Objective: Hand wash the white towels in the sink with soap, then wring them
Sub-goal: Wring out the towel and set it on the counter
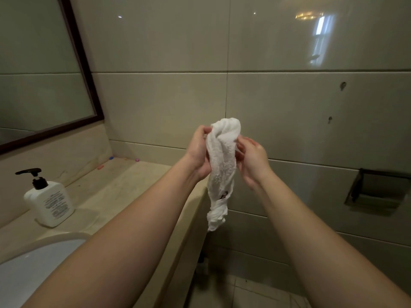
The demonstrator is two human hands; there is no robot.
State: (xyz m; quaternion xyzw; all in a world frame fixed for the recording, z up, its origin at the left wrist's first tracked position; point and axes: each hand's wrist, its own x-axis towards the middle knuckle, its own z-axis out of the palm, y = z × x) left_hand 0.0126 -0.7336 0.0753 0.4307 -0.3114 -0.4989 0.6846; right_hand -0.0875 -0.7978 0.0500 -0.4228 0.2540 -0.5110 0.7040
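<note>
- Up in the air, past the end of the counter [124, 187], both hands hold a twisted white towel [221, 167] upright in front of the tiled wall [278, 107].
- Left hand [199, 152] grips the towel's left side, thumb and fingertips pinching near the top bunch.
- Right hand [251, 160] holds the right side with curled fingers; how firmly it clamps is hard to tell.
- The towel's wrung tail hangs free below the hands, over the floor [240, 292], just beside the counter's end edge.
- Open space lies right of the towel and below it, down to the floor.
- The counter is pale stone, stained, running back to the wall corner.
- The sink [33, 263] sits at the lower left, well apart from the towel, cut off by the frame edge and partly hidden behind the left forearm.
- A white pump bottle [50, 201] stands upright on the counter behind the sink; its label print is too small to read.
- A dark-framed mirror [40, 70] leans across the upper left.
- Small coloured bits [111, 158] lie near the back corner; what they are is unclear.
- A dark wall recess [375, 192] shows at right.
- A small reddish mark on the towel is blurred.
</note>
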